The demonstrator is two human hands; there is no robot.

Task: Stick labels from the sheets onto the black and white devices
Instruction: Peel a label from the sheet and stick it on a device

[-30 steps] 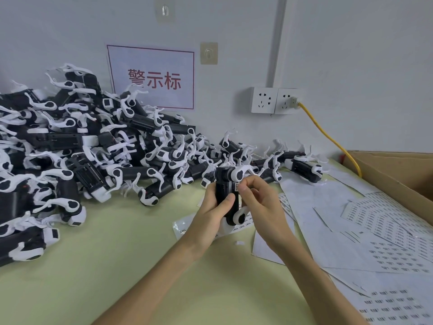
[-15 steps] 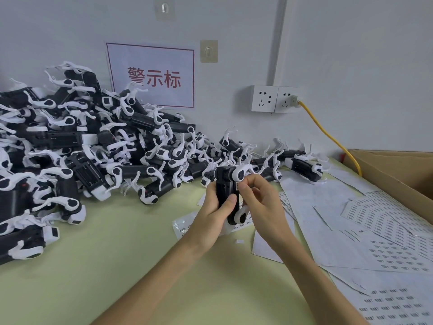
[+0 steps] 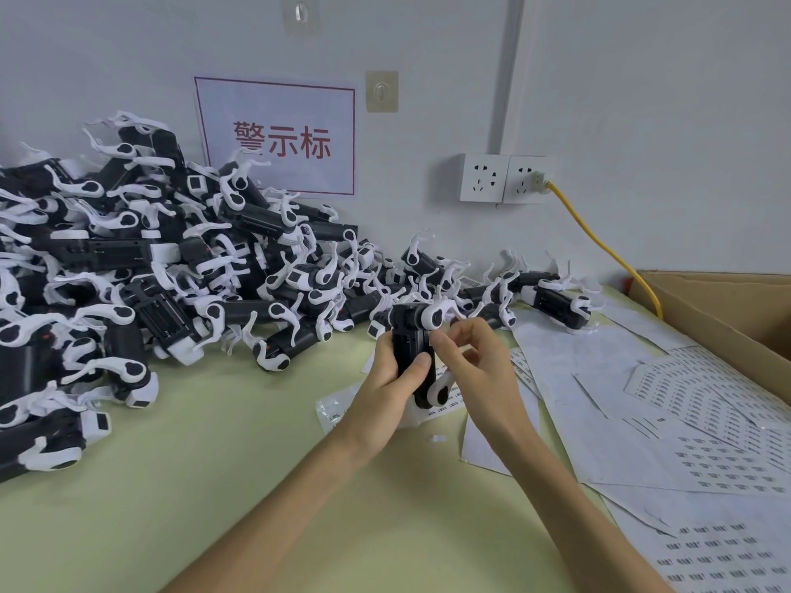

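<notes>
Head view, looking down over the pale green surface (image 3: 257, 485): a heap of black and white devices (image 3: 171, 271) is banked against the wall along the far edge, highest toward the far left corner and thinning to a single row toward the right. On the wall behind it hang a white sign with red characters (image 3: 278, 139), two stick-on hooks (image 3: 382, 92) and a pair of sockets (image 3: 505, 177); a yellow cable (image 3: 599, 246) runs from the right socket down behind a cardboard box (image 3: 727, 318) at the far right corner. Label sheets (image 3: 685, 421) overlap all along the right edge, some printed with rows of small dark labels, some bare. A clear plastic bag (image 3: 338, 406) lies flat just under my hands, and a white scrap (image 3: 438, 438) sits beside it. Nothing stands between me and the held device (image 3: 411, 348), which is upright near the middle of the surface, just in front of the heap's low end. My left grip (image 3: 385, 391) is wrapped round its black body from the left, thumb (image 3: 417, 363) laid across the front. My right grip (image 3: 479, 370) comes in from the right with the wrist raised, thumb and forefinger pinched together against the device's upper right edge, the other fingers loosely curled behind. Whether a label lies under those fingertips I cannot tell.
</notes>
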